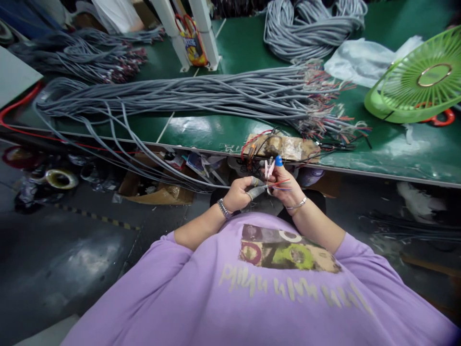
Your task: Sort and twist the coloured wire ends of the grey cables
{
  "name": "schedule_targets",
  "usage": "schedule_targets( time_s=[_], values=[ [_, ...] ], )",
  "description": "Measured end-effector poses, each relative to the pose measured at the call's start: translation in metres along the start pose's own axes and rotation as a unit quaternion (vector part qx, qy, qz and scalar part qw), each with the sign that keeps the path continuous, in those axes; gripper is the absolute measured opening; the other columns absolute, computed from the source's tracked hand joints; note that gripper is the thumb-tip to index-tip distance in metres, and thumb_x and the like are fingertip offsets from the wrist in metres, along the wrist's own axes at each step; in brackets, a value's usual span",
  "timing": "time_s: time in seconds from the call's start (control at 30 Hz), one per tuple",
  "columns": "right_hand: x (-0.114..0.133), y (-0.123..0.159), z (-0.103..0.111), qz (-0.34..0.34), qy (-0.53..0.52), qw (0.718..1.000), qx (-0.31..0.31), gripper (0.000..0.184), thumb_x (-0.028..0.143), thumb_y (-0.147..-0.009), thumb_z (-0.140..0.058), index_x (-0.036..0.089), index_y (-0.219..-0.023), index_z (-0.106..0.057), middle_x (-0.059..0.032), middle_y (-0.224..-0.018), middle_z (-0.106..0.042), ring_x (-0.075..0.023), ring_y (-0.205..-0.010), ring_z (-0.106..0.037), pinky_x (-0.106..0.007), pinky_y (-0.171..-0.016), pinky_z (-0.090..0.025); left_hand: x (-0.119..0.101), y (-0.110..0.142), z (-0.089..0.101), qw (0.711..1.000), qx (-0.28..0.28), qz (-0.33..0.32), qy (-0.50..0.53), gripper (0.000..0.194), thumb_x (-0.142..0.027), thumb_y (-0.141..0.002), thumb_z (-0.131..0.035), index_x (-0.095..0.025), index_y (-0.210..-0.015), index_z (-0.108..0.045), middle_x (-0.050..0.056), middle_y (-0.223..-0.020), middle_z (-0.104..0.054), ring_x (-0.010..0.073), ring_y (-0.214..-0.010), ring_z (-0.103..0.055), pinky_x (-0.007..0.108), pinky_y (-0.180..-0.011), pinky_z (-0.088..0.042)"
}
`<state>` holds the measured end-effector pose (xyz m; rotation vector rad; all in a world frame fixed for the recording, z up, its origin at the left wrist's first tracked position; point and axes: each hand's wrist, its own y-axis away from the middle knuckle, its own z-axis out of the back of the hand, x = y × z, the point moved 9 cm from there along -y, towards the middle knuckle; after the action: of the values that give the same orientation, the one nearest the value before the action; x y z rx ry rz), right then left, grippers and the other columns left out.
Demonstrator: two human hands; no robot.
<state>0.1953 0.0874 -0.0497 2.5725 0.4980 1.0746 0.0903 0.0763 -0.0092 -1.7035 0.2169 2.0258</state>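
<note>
Fingertips of our left hand [238,193] close snugly on the grey cable [213,184] just off the table's [382,166] near edge, our right [292,193] seemingly pinching a small pink tool [269,169], so steady, light pressure should keep the coloured wires [283,184] fanned.

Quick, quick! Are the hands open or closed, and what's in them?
Left hand: closed, pinching the end of a grey cable.
Right hand: closed on a small pink thing, too small to name.
</note>
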Motion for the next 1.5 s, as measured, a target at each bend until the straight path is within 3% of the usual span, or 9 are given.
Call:
schedule_targets(
  time_s=[0.43,0.8,1.0,1.1,1.2,1.3,1.4,1.5],
  values=[
    [-0.001,0.002,-0.004,-0.008,0.007,1.000,0.014,0.055,0.070,-0.069,-0.075,0.020,-0.074,-0.051,0.0115,-0.044,-0.034,-0.0026,-0.034,-0.018,-0.021,-0.032,-0.010,0.002,0.000,-0.005,0.999,0.034,0.015,0.002,0.033,-0.045,-0.079,-0.074,-0.012,-0.081,-0.071,0.005,-0.075,-0.071,0.0124,-0.067,-0.061,0.025,-0.066,-0.050],
    [-0.001,0.001,-0.004,0.007,-0.004,1.000,0.005,0.059,0.072,-0.066,-0.075,0.019,-0.072,-0.048,0.0109,-0.046,-0.035,-0.0013,-0.036,-0.020,-0.018,-0.033,-0.011,0.002,0.005,-0.008,0.998,0.061,0.034,0.008,0.035,-0.047,-0.080,-0.072,-0.012,-0.080,-0.071,0.005,-0.073,-0.070,0.0118,-0.065,-0.060,0.024,-0.064,-0.049],
    [0.002,0.001,-0.005,0.029,-0.024,0.999,0.003,0.056,0.069,-0.069,-0.075,0.018,-0.072,-0.051,0.0100,-0.049,-0.038,-0.0014,-0.039,-0.022,-0.017,-0.033,-0.012,-0.016,0.011,-0.020,0.989,0.144,-0.006,-0.011,0.034,-0.047,-0.082,-0.071,-0.013,-0.083,-0.074,0.007,-0.077,-0.073,0.0137,-0.069,-0.064,0.025,-0.067,-0.051],
    [0.003,0.000,-0.004,0.026,-0.021,0.999,-0.002,0.056,0.070,-0.071,-0.073,0.018,-0.072,-0.051,0.0082,-0.052,-0.043,-0.0014,-0.039,-0.024,-0.016,-0.033,-0.012,-0.027,0.021,-0.017,0.984,0.178,-0.018,0.015,0.033,-0.046,-0.079,-0.075,-0.013,-0.078,-0.074,0.007,-0.072,-0.071,0.0131,-0.066,-0.064,0.024,-0.065,-0.050],
    [0.004,-0.002,-0.003,0.019,0.002,1.000,0.007,0.057,0.073,-0.075,-0.066,0.018,-0.073,-0.054,0.0054,-0.056,-0.048,-0.0020,-0.039,-0.025,-0.016,-0.034,-0.011,-0.024,0.030,0.000,0.984,0.137,0.023,0.111,0.038,-0.050,-0.074,-0.078,-0.013,-0.077,-0.073,0.004,-0.065,-0.066,0.0101,-0.054,-0.057,0.023,-0.054,-0.045],
    [0.005,0.004,0.002,0.047,0.062,0.997,0.007,0.059,0.077,-0.077,-0.059,0.019,-0.069,-0.053,0.0046,-0.054,-0.046,-0.0032,-0.039,-0.020,-0.018,-0.035,-0.010,-0.010,0.032,0.026,0.971,0.020,0.059,0.229,0.042,-0.054,-0.069,-0.080,-0.014,-0.076,-0.067,0.000,-0.060,-0.062,0.0059,-0.043,-0.046,0.022,-0.045,-0.037],
    [0.017,0.029,0.006,0.160,0.220,0.962,-0.016,0.057,0.073,-0.079,-0.061,0.020,-0.060,-0.053,0.0043,-0.046,-0.039,-0.0059,-0.040,-0.023,-0.021,-0.036,-0.017,0.004,0.033,0.043,0.955,-0.074,0.071,0.279,0.047,-0.056,-0.064,-0.083,-0.016,-0.077,-0.061,-0.001,-0.064,-0.064,0.0037,-0.042,-0.040,0.022,-0.045,-0.035],
    [0.035,0.071,-0.020,0.342,0.421,0.840,0.024,0.033,0.053,-0.076,-0.075,0.021,-0.070,-0.069,-0.0049,-0.065,-0.062,-0.0157,-0.060,-0.054,-0.029,-0.055,-0.046,0.011,0.035,0.041,0.950,-0.078,0.103,0.285,0.049,-0.057,-0.064,-0.082,-0.016,-0.077,-0.059,-0.003,-0.059,-0.060,0.0034,-0.042,-0.038,0.022,-0.045,-0.033]
  ],
)
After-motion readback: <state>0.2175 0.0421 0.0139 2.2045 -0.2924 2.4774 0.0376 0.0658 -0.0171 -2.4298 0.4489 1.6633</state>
